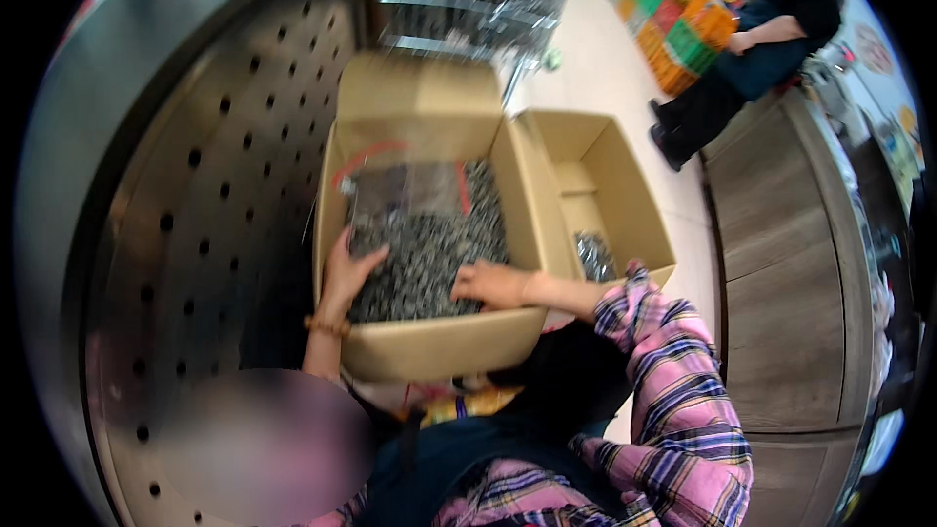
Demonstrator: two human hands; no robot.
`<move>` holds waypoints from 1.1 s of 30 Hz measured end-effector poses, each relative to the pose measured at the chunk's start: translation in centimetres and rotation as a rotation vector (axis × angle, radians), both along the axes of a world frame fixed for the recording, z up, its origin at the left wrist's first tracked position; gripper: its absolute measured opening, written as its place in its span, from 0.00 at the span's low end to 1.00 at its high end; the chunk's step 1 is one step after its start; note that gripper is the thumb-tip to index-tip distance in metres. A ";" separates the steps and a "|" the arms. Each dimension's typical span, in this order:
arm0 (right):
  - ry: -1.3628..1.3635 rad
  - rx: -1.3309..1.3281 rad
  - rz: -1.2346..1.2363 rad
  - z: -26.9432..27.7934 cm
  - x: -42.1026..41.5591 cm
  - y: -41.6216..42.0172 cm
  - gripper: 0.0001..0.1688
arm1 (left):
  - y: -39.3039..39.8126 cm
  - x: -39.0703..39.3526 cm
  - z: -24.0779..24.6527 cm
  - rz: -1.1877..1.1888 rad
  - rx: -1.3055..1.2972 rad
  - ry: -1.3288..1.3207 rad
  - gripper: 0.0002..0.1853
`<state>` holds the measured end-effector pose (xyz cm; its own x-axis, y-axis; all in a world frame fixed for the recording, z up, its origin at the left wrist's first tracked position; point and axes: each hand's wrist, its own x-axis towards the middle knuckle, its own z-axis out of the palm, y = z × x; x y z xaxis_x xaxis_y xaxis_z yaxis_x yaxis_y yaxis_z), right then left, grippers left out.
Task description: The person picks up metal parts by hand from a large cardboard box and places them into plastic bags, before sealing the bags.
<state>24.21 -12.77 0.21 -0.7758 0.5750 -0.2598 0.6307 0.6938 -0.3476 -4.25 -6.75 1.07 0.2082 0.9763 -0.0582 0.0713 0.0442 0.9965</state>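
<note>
An open cardboard box [439, 351] in front of me is filled with small dark, striped pieces that look like sunflower seeds [432, 256]. On top of them, towards the far side, lies a clear plastic bag [413, 190] with red edging. My left hand [351, 267] is at the left part of the box, fingers apart, close to the bag's near left corner; whether it touches the bag is unclear. My right hand [492, 284] rests at the seeds near the box's right front, fingers bent, their tips partly hidden. Beside this box stands a second open cardboard box [651, 212] with a small filled clear bag [594, 256].
A perforated metal panel [219, 234] runs along the left. Beyond the boxes is a blurred metal rack or cart [468, 7]. Coloured plastic crates [673, 29] stand at upper right, with a person [768, 44] beside them. Wooden cabinets [783, 271] line the right.
</note>
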 end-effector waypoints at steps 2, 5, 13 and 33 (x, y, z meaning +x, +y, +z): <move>-0.005 0.015 0.004 0.7 -0.1 0.0 0.27 | -0.3 0.1 0.8 0.000 -0.009 0.018 0.32; 0.067 -0.065 -0.023 0.7 -1.0 -0.1 0.24 | -0.1 -1.7 -2.2 0.005 0.068 0.083 0.34; 0.170 -0.127 -0.169 1.8 0.5 0.9 0.19 | -0.4 -0.6 -1.4 -0.020 0.035 0.128 0.36; 0.644 0.237 -0.234 13.7 -6.0 8.0 0.14 | -0.4 0.2 0.2 -0.060 0.049 0.009 0.29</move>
